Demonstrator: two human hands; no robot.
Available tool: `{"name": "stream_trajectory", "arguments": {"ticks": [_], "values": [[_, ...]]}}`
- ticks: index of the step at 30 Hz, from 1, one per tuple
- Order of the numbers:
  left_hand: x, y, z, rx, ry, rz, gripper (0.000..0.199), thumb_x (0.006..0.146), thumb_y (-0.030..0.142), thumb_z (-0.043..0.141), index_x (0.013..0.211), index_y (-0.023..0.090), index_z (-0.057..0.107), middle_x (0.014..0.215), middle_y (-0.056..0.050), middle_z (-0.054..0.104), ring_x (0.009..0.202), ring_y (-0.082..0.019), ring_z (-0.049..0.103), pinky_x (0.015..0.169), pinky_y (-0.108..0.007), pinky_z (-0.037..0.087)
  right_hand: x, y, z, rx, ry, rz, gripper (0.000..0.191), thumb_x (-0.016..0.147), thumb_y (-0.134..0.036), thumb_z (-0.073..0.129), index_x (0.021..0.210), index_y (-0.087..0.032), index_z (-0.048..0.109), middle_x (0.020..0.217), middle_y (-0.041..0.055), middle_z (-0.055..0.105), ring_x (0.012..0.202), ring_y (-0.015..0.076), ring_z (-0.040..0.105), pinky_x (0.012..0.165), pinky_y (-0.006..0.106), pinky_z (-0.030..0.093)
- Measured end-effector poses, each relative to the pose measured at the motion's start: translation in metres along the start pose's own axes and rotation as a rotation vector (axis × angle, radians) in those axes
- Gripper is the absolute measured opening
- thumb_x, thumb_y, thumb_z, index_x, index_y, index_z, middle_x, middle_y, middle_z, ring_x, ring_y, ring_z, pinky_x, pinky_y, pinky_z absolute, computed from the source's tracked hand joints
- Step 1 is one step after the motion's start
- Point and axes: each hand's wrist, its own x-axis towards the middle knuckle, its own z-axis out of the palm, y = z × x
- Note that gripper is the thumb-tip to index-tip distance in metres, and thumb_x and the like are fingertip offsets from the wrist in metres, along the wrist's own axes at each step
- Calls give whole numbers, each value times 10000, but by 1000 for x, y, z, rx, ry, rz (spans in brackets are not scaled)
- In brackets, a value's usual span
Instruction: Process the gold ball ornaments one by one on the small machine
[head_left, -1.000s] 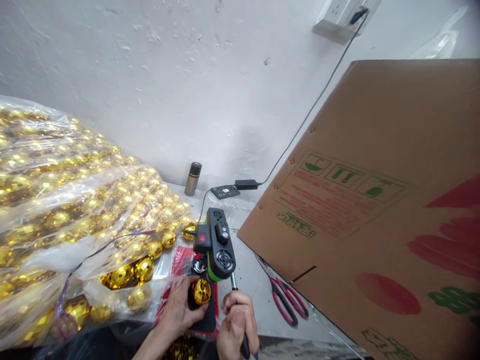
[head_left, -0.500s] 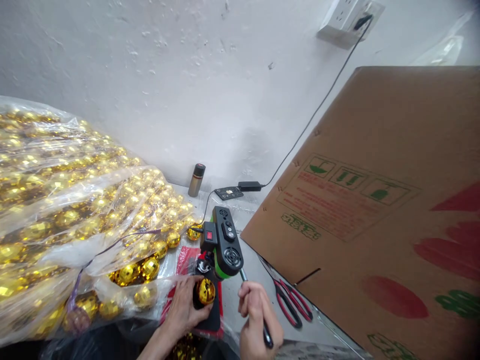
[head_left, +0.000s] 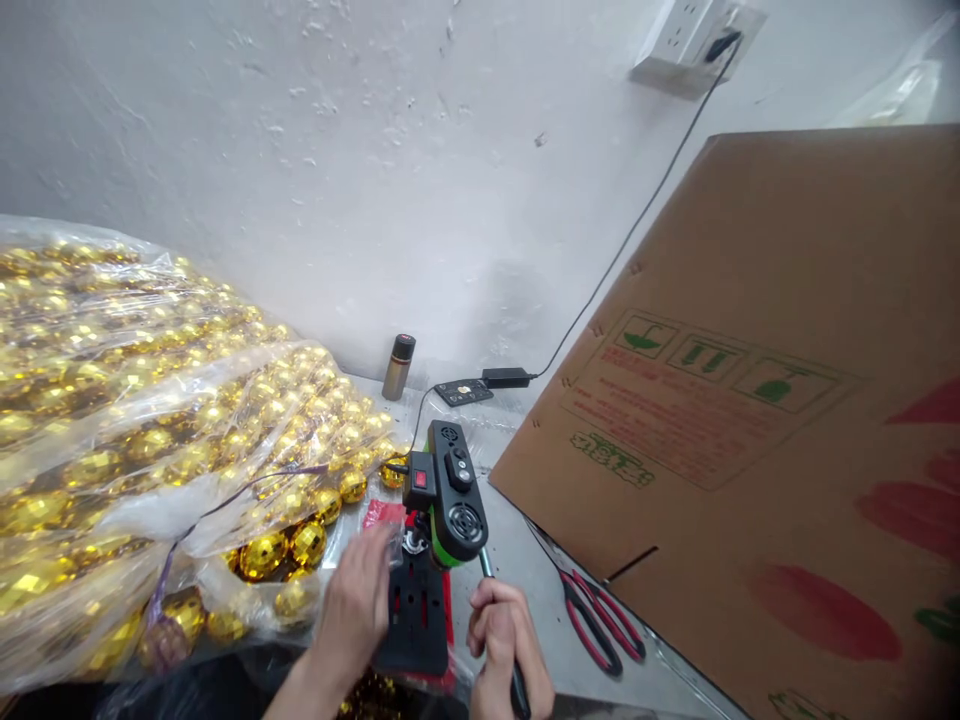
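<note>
A small black and green bench drill press (head_left: pixel 459 505) stands in front of me, with a slotted black base (head_left: pixel 416 615) lying on red plastic. My right hand (head_left: pixel 510 640) is wrapped around the drill press lever (head_left: pixel 519 688), a metal rod with a black grip. Just left of the base is my left hand (head_left: pixel 356 590), blurred, its fingers near the column. Whether it holds anything is hidden. Golden faceted balls (head_left: pixel 262 552) fill a clear plastic bag (head_left: pixel 225 400) at the left, and more golden balls (head_left: pixel 371 695) show below the base.
Red-and-black pliers (head_left: pixel 600 620) lie right of the drill press, beside a large cardboard box (head_left: pixel 675 400). Behind are a dark-capped bottle (head_left: pixel 398 368), a black power adapter (head_left: pixel 505 377) and a patterned black card (head_left: pixel 463 391). A cord rises to the wall socket (head_left: pixel 694 45).
My left hand has moved left off the base, and the golden ball that it held there is out of sight. My right hand stays on the lever. The view has shifted slightly.
</note>
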Motion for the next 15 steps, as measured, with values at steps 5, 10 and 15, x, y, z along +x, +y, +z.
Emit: {"name": "stream_trajectory", "arguments": {"ticks": [5, 10, 15], "values": [[101, -24, -19, 269, -143, -362, 440, 923, 16, 440, 1259, 145, 693, 1140, -189, 759, 1122, -333, 708, 986, -476, 576, 2, 0, 0, 14, -20, -14, 423, 1102, -305, 527, 695, -206, 586, 745, 10, 556, 619, 139, 493, 593, 297, 369], [122, -39, -7, 268, -187, -392, 344, 912, 108, 591, 1247, 120, 668, 1161, -227, 738, 1167, -390, 690, 1037, -544, 512, 0, 4, -1, 12, -47, -25, 440, 1114, -305, 503, 689, -208, 566, 747, 9, 563, 611, 132, 490, 592, 288, 367], [118, -40, -12, 150, -199, -336, 441, 815, 62, 654, 1248, 141, 659, 1240, -200, 691, 1132, -359, 728, 1020, -495, 541, 0, 10, -3, -8, -50, -52, 432, 1106, -310, 511, 684, -218, 534, 732, 11, 540, 652, 149, 524, 616, 282, 407]]}}
